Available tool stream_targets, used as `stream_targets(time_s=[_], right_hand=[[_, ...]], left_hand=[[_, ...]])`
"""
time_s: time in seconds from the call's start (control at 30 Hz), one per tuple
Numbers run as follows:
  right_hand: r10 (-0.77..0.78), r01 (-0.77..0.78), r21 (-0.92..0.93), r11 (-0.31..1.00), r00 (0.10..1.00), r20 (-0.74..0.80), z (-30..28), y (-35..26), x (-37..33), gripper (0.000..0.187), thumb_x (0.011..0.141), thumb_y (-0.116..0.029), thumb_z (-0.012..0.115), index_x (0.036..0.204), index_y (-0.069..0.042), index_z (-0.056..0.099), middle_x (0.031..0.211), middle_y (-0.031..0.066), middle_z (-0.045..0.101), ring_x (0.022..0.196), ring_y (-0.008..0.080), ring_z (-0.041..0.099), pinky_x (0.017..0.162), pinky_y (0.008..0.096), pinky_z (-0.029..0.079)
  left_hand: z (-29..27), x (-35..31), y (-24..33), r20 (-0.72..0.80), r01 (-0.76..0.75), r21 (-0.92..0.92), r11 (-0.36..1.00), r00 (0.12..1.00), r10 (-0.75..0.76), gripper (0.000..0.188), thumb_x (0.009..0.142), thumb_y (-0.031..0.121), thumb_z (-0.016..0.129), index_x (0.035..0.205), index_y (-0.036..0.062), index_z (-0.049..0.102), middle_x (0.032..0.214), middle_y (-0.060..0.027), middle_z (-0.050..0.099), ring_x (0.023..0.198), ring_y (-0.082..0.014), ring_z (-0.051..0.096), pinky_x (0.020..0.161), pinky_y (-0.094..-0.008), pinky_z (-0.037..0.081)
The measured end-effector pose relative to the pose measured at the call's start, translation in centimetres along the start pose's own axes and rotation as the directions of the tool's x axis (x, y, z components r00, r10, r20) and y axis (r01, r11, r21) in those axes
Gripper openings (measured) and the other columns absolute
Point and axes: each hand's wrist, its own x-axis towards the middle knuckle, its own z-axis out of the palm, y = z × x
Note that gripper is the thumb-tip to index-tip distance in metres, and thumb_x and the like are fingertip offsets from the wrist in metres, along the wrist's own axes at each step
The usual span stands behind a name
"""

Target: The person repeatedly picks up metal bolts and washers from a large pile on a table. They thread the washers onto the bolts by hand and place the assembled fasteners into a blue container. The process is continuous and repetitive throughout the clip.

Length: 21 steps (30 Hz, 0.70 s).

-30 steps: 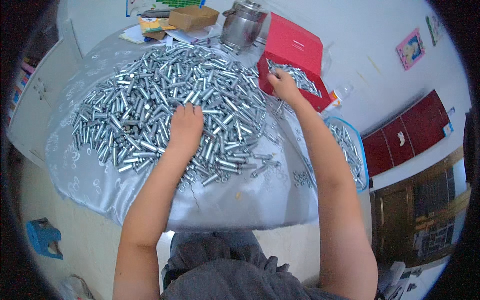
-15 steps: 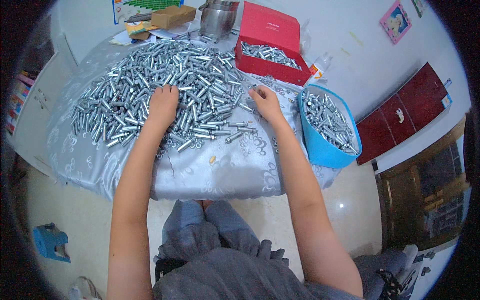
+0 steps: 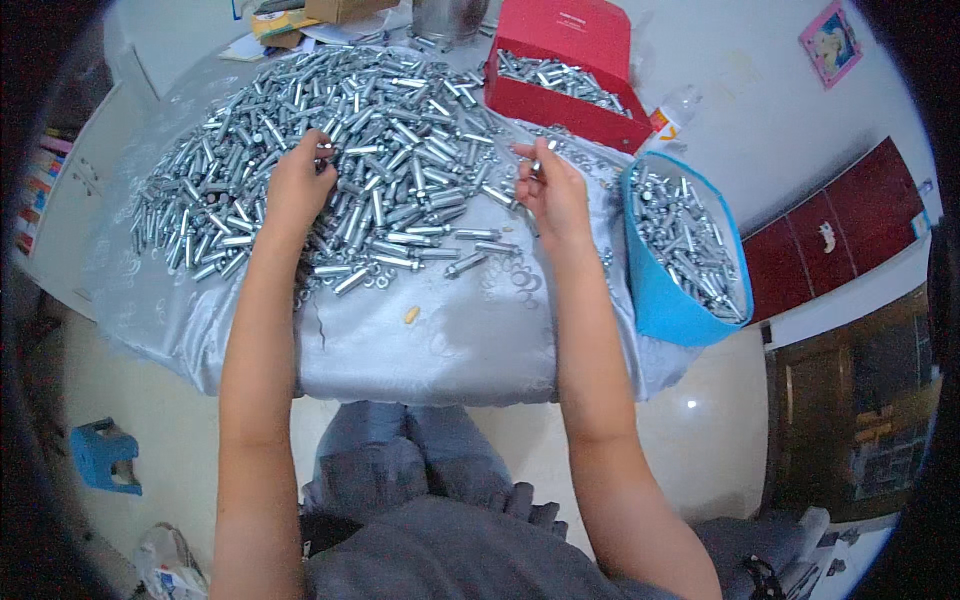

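Head-worn wide fisheye, the left of a pair, looking steeply down and forward.
From above the wearer's dark shirt (image 3: 450, 555), it faces the tabletop (image 3: 450, 300) at close range, with the left hand (image 3: 297, 182) and right hand (image 3: 557, 200) in its upper half; the floor (image 3: 700, 440) shows below, the wall (image 3: 735, 50) beyond, and straight edges bend toward a dark round rim.

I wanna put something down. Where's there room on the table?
The front of the tablecloth, between the left forearm and right forearm, is mostly bare: one small yellowish thing. A strip left of the bolt pile is free. Crowded: the middle, the red box and blue bin.
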Motion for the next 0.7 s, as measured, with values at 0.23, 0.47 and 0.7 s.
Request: stream_targets(time_s=[0.23, 0.47, 0.7], right_hand=[[0.060, -0.059, -0.037, 0.998, 0.998, 0.021, 0.4, 0.8, -0.1, 0.027, 0.086, -0.026, 0.051, 0.088, 0.000, 0.058, 0.064, -0.0008, 0.050, 0.052, 0.0062, 0.045, 0.048, 0.0182, 0.035], [0.070, -0.070, -0.068, 0.995, 0.998, -0.001, 0.3, 0.9, -0.1, 0.025, 0.085, -0.025, 0.051, 0.087, -0.001, 0.058, 0.065, 0.0000, 0.051, 0.053, 0.0063, 0.047, 0.048, 0.0182, 0.037], [0.053, -0.048, -0.102, 0.994, 0.997, 0.052, 0.4, 0.7, -0.4, 0.027, 0.086, -0.025, 0.050, 0.093, 0.000, 0.056, 0.068, -0.0005, 0.050, 0.055, 0.0068, 0.046, 0.051, 0.0182, 0.039]], left_hand=[[0.1, 0.7, -0.9, -0.031, 0.012, 0.016, 1.000, 0.999, -0.012, 0.030, 0.070, 0.002, 0.059, 0.099, 0.0031, 0.051, 0.093, -0.0135, 0.061, 0.085, -0.0261, 0.060, 0.074, -0.0321, 0.046], [-1.0, -0.1, 0.2, 0.091, -0.113, 0.202, 0.973, 0.991, 0.096, 0.036, 0.065, 0.001, 0.061, 0.099, 0.0074, 0.053, 0.092, -0.0136, 0.059, 0.090, -0.0320, 0.054, 0.075, -0.0393, 0.043], [-2.6, -1.1, 0.6, 0.053, -0.095, 0.311, 0.946, 0.995, 0.083, 0.039, 0.064, 0.000, 0.055, 0.102, 0.0058, 0.052, 0.106, -0.0131, 0.053, 0.097, -0.0303, 0.051, 0.083, -0.0377, 0.040]])
